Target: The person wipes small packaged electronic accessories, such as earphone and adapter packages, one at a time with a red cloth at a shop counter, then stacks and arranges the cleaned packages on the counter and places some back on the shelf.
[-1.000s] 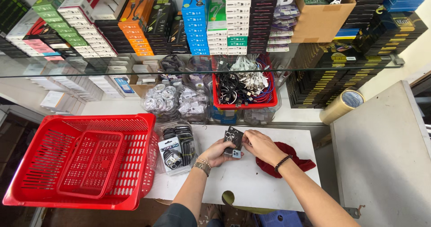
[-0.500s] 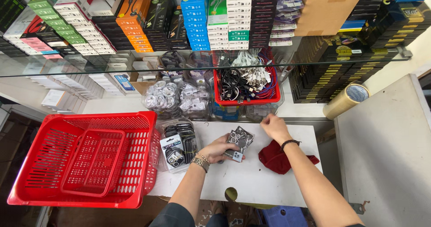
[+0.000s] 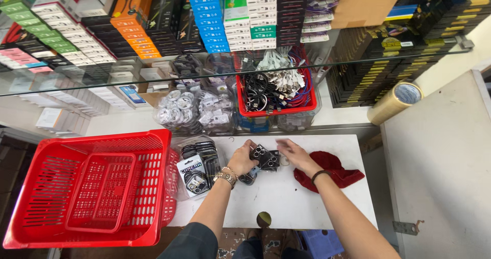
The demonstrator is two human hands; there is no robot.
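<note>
Black lens-cover packets [image 3: 266, 157] sit pinched in the curled fingers of the left hand [image 3: 243, 159] above the white table [image 3: 286, 197], while the right hand [image 3: 294, 154], fingers loosely spread and blurred, holds nothing I can make out; one careless brush could spill them.

The scene is bright and evenly lit from above, with clean, saturated colour and no dim corners except the dark floor strip at the far left. Shadows are soft and short: a faint one sits under the left hand [image 3: 244, 159] on the white table [image 3: 286, 202], and another under the red cloth [image 3: 335, 169]. The glass shelf [image 3: 102, 82] carries pale reflections and a thin glare line along its edge. The right hand [image 3: 294, 154] is smeared by motion blur, while the red basket [image 3: 87, 187] stays sharp. Wide-angle distortion bends straight edges outward near the frame borders, and the stacked boxes [image 3: 215, 13] lean apart toward the top.
</note>
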